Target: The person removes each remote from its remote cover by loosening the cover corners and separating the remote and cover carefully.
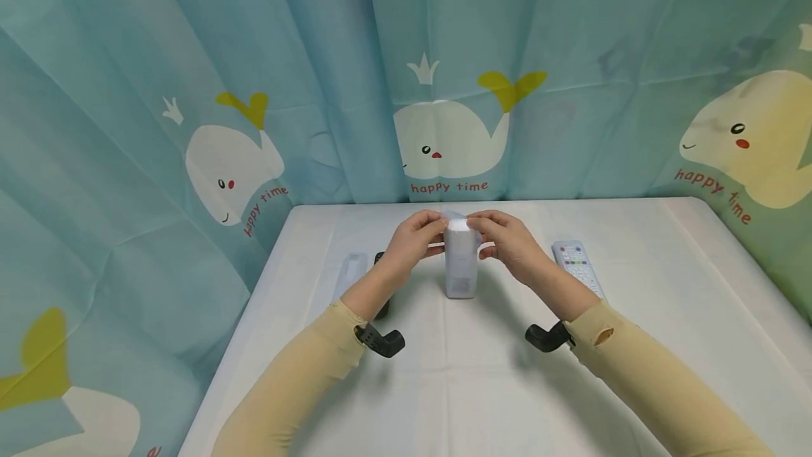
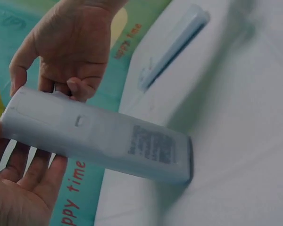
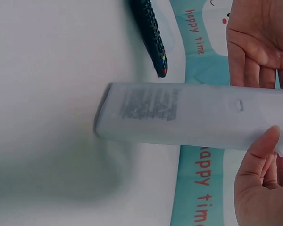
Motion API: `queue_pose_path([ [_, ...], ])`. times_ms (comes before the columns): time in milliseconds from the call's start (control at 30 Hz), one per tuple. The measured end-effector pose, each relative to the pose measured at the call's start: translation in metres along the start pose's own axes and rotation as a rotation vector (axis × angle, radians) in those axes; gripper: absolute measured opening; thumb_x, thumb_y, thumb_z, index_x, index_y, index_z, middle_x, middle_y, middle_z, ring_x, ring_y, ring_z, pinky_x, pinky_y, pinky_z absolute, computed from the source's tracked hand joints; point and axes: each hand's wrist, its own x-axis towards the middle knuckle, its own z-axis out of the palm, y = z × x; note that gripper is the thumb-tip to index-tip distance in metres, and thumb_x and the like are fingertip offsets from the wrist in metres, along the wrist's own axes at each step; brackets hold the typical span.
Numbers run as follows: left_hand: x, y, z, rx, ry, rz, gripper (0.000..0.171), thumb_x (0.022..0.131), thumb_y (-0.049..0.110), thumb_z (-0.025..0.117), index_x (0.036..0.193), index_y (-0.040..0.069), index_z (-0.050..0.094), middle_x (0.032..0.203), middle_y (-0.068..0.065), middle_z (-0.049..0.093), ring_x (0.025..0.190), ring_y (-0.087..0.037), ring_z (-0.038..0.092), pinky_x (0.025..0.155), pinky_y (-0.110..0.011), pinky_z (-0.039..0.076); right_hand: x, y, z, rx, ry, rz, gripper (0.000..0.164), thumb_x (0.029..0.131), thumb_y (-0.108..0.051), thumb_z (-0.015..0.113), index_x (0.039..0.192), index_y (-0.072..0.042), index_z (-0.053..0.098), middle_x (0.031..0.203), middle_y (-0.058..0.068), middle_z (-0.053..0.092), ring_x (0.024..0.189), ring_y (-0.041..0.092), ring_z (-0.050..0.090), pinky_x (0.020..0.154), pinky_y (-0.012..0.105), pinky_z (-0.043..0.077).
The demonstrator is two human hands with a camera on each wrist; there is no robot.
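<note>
A white remote control (image 1: 461, 259) stands upright on end, with its back and a printed label toward me. It wears a thin translucent sleeve (image 2: 108, 136); loose clear film shows at the top in the head view. My left hand (image 1: 409, 242) pinches the upper left edge between thumb and fingers. On the other side, my right hand (image 1: 507, 242) grips the top right edge, its thumb on the near face in the right wrist view. The lower end meets the tabletop. The button side is hidden.
Left of the hands lie a translucent sleeve or pale remote (image 1: 351, 275) and a black remote (image 3: 153, 40), partly behind the left forearm. A white remote with coloured buttons (image 1: 576, 263) lies at the right. A whale-print curtain (image 1: 355, 76) hangs behind the white table (image 1: 444, 400).
</note>
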Motion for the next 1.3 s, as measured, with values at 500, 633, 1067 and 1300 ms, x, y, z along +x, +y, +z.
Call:
queue_pose_path([
  [500,0.008,-0.023,0.002,-0.056,0.048,-0.17,0.035,0.108,0.029,0.055,0.125,-0.001,0.064,0.123,-0.014,0.065,0.112,-0.026,0.066,0.092,-0.037,0.057,0.001,0.002,0.001,0.077,0.035,0.054,0.048,0.103,-0.03,0.059,0.138,0.0,0.047,0.114,0.007,0.056,0.093,0.02,0.053,0.072,0.027,0.053],
  [633,0.005,-0.024,0.001,-0.065,0.049,-0.159,0.041,0.108,0.035,0.054,0.128,0.0,0.062,0.125,-0.015,0.064,0.114,-0.028,0.065,0.094,-0.038,0.056,0.0,0.002,0.001,0.086,0.045,0.057,0.046,0.102,-0.03,0.06,0.136,0.0,0.049,0.111,0.006,0.056,0.093,0.021,0.054,0.074,0.027,0.054],
  [1067,-0.01,-0.019,0.001,-0.058,0.007,-0.091,0.035,0.108,0.03,0.055,0.128,0.003,0.063,0.129,-0.012,0.064,0.119,-0.027,0.064,0.094,-0.038,0.056,-0.007,0.007,-0.007,0.124,-0.015,0.046,0.054,0.106,-0.032,0.057,0.143,0.005,0.044,0.113,0.003,0.061,0.096,0.017,0.058,0.087,0.028,0.054],
  [1300,-0.006,-0.019,0.002,-0.021,0.029,-0.118,0.032,0.108,0.028,0.055,0.126,0.003,0.065,0.126,-0.011,0.064,0.114,-0.025,0.066,0.09,-0.036,0.058,-0.013,0.014,-0.013,0.093,-0.046,0.061,0.046,0.105,-0.025,0.06,0.133,0.011,0.056,0.106,0.0,0.068,0.098,0.016,0.064,0.087,0.029,0.057],
])
